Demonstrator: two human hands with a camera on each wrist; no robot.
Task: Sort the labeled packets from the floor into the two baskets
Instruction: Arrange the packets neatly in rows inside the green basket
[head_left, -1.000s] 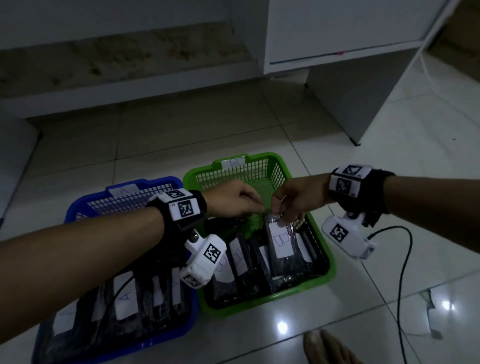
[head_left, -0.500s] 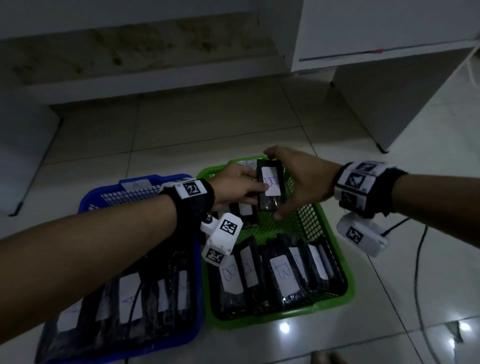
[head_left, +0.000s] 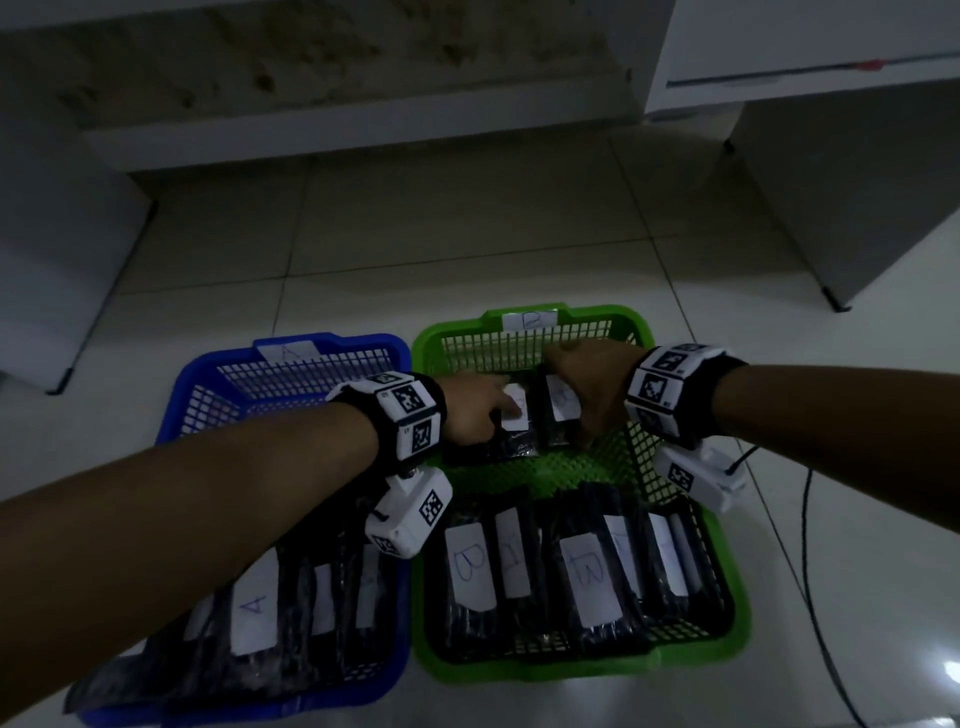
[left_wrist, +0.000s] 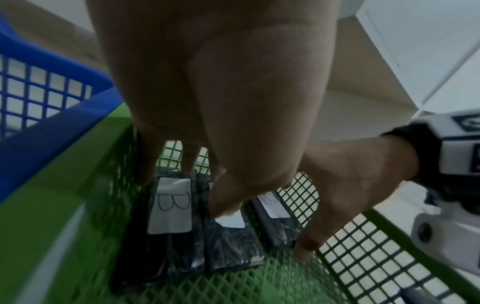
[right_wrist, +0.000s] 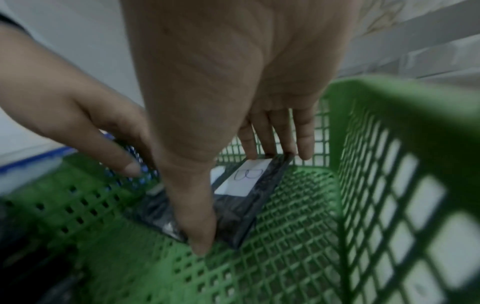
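Note:
My right hand (head_left: 587, 395) reaches into the back of the green basket (head_left: 431, 332), marked B. It pinches a black packet with a white B label (head_left: 561, 421) lengthwise, thumb at the near end and fingers at the far end (right_wrist: 275, 139). The packet (right_wrist: 244, 185) lies tilted on the mesh floor. My left hand (head_left: 475, 410) is beside it, straight fingers touching the neighbouring packet (head_left: 514, 441). The left wrist view shows another B packet (left_wrist: 168, 216) further left. The blue basket (head_left: 218, 358), marked A, stands to the left.
Several B packets (head_left: 587, 577) fill the green basket's front row, and several A packets (head_left: 254, 603) lie in the blue one. A black cable (head_left: 810, 545) runs over the tiles at right. A white cabinet (head_left: 857, 182) stands back right.
The right hand carried the B packet from the basket's front row up and back, then lowered it onto the floor of the back row. The left hand followed alongside.

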